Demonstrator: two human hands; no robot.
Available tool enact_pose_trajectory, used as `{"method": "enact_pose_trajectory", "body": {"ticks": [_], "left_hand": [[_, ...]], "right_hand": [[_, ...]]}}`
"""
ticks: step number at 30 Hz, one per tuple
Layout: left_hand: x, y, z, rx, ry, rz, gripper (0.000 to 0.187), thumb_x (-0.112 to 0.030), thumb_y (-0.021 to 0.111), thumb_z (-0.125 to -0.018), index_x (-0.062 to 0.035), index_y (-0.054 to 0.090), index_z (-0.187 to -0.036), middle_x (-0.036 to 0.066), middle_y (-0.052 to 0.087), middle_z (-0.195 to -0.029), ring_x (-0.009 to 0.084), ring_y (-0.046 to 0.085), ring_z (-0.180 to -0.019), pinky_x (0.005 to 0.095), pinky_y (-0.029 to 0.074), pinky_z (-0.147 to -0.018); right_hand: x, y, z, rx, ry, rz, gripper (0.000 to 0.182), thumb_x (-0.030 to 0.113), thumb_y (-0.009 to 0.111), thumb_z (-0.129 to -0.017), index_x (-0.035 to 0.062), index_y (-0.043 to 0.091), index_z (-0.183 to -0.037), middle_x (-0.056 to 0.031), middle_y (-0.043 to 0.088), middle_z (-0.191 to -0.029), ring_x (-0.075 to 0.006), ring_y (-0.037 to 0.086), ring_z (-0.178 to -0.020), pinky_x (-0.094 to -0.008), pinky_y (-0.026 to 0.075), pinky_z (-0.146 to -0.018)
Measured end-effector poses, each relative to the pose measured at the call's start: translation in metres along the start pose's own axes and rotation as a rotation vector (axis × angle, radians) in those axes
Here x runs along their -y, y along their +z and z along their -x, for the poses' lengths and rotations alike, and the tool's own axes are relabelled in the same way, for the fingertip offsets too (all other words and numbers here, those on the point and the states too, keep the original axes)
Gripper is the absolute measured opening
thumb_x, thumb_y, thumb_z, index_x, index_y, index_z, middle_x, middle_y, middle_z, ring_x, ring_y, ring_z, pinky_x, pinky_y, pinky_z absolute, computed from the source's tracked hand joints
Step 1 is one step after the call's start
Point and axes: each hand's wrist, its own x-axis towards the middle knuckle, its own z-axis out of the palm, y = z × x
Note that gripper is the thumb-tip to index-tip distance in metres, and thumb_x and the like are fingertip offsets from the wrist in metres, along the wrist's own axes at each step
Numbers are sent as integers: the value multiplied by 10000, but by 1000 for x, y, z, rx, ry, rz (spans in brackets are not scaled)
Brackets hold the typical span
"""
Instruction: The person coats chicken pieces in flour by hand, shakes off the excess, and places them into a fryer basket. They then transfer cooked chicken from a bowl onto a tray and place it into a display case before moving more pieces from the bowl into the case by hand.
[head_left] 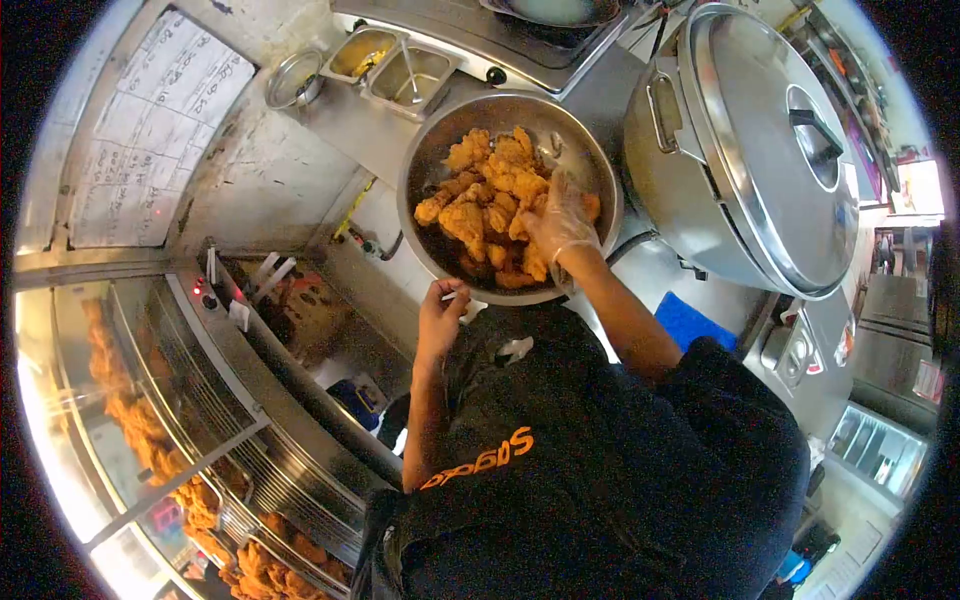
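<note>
A wide metal bowl [412, 215] holds several pieces of golden fried chicken [465, 222]. Inside it, my right hand [562, 225], in a clear plastic glove, has its fingers curled around chicken at the bowl's right side; the fingertips are partly hidden among the pieces. My left hand [440, 308] is bare and closed at the near-left rim of the bowl, with its fingers bent over the edge. A small pale spot shows by its fingertips, too small to name.
A large lidded pot [675, 185] stands right of the bowl. Behind are metal food pans [412, 82] with a utensil and a small round container [295, 80]. A glass display case [200, 440] with fried chicken is at left. A blue cloth [697, 322] lies at right.
</note>
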Motion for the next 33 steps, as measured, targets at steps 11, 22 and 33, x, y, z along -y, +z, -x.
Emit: {"method": "enact_pose_trajectory", "body": {"ticks": [11, 22, 33], "left_hand": [[12, 5, 3, 110, 56, -8, 237, -193, 563, -837, -37, 495, -1003, 40, 536, -919, 118, 531, -758, 239, 428, -614], [32, 9, -5, 181, -27, 103, 219, -176, 567, -829, -26, 528, -985, 43, 561, -847, 102, 511, -726, 243, 440, -646], [22, 8, -8, 237, -23, 24, 271, -257, 565, -841, -53, 515, -1013, 56, 575, -877, 119, 539, -760, 270, 436, -630]], "right_hand": [[43, -9, -14, 477, 224, 141, 909, 596, 529, -699, -12, 238, -1309, -244, 370, -1258, -337, 409, -1144, -352, 343, -950], [28, -13, 2, 295, -190, 136, 455, 393, 522, -775, 50, 487, -1071, -197, 548, -1027, -356, 546, -905, -443, 437, -785], [4, 23, -24, 602, -100, 344, 637, 325, 590, -743, 18, 353, -1247, -160, 502, -1148, -303, 511, -1028, -379, 416, -863]]}}
